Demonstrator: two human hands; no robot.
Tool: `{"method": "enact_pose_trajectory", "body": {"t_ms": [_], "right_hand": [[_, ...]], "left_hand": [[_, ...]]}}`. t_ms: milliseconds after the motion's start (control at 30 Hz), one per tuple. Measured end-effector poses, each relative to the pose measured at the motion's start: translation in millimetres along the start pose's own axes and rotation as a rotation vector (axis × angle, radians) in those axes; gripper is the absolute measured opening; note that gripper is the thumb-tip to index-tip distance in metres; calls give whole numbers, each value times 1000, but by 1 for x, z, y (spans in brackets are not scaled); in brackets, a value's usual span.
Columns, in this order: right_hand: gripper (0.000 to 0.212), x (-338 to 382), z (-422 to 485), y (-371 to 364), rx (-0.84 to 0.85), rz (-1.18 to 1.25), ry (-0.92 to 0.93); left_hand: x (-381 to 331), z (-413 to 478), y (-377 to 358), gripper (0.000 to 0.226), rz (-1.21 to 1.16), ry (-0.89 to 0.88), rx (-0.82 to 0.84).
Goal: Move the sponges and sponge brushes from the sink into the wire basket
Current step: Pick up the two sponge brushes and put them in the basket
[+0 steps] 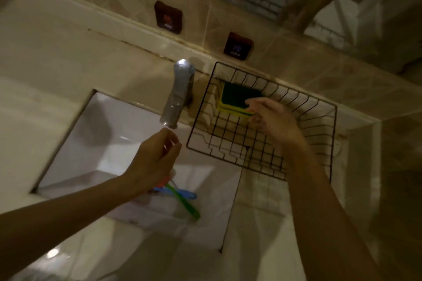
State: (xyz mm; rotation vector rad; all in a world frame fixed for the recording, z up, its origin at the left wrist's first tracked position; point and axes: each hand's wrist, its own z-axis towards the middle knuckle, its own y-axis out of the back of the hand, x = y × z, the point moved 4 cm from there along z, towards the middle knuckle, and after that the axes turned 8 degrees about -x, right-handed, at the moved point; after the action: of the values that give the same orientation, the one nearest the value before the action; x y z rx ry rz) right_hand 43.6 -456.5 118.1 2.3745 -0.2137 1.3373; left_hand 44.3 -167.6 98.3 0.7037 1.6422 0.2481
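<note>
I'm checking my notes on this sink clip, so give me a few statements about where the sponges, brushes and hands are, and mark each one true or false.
1. Green and yellow sponges lie in the wire basket. True.
2. The basket sits inside the sink. False: it stands on the counter beside it.
3. The right hand is over the basket. True.
4. The sink holds no brushes. False: a green brush and a blue brush lie there.
5. The left hand is over the sink. True.
</note>
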Motion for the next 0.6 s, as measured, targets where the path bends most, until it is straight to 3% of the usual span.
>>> {"method": "enact_pose_trajectory", "body": {"t_ms": [100,167,267,367,467,533,600], "right_hand": [[20,-22,-66,-38,431,135,-123],[19,-49,-94,-73,510,107,-202],[11,-95,-107,-119,408,-21,-279],[16,-142,-103,-159,251,-331,-204],[35,-172,-100,-189,197,-560,-72],[33,-186,-98,-204,237,-652,-19],[25,-198,-97,-211,255,-668,-55]], "left_hand": [[42,-27,5,8,-15,259,23],[72,-39,-4,12,-62,460,10],[103,-54,-31,14,-366,859,15],[125,-71,-57,17,-679,1199,-51],[145,-78,-78,16,-684,1272,-123],[156,-76,-90,27,-751,1277,-192],[164,-72,-100,24,-826,1271,-260]]}}
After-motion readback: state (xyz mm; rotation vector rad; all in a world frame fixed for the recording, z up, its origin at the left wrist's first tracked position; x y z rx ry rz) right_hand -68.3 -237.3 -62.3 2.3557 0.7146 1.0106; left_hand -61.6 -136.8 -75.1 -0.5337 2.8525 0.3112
